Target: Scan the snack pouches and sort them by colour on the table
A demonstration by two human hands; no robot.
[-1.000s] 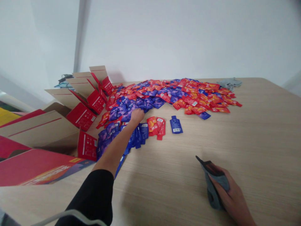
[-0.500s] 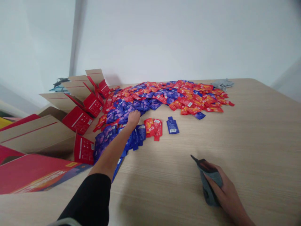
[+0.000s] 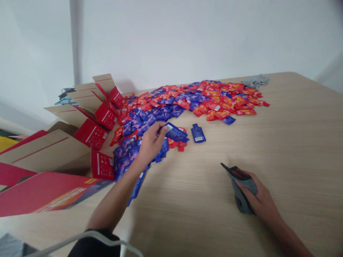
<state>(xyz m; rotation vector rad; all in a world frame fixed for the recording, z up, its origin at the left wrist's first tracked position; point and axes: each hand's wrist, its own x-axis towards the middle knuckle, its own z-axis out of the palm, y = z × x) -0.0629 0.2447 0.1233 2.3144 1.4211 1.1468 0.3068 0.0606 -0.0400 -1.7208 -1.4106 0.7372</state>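
Observation:
A blue sachet (image 3: 177,132) is pinched between the thumb and fingers of my left hand (image 3: 153,141), raised over the row of blue sachets. Partly behind it lie a few red sachets (image 3: 181,145). A single blue sachet with its printed back up (image 3: 198,134) rests apart on the table, just right of them. My right hand (image 3: 255,194) is wrapped around a folded grey cloth (image 3: 242,200) with a dark tip sticking out to the left. Under my left forearm, overlapping blue and purple sachets (image 3: 125,153) are partly hidden.
A wide heap of red and purple sachets (image 3: 214,103) spreads along the back of the wooden table (image 3: 289,142). Open red cartons (image 3: 92,134) stand in a row at the left, flaps up. A crumpled grey cloth (image 3: 256,81) lies at the back right. A pale cord (image 3: 107,240) crosses the bottom.
My left hand has lifted a blue sachet from the pile and turned it to the right, over the red ones. My right hand keeps its hold on the cloth. The view has shifted slightly.

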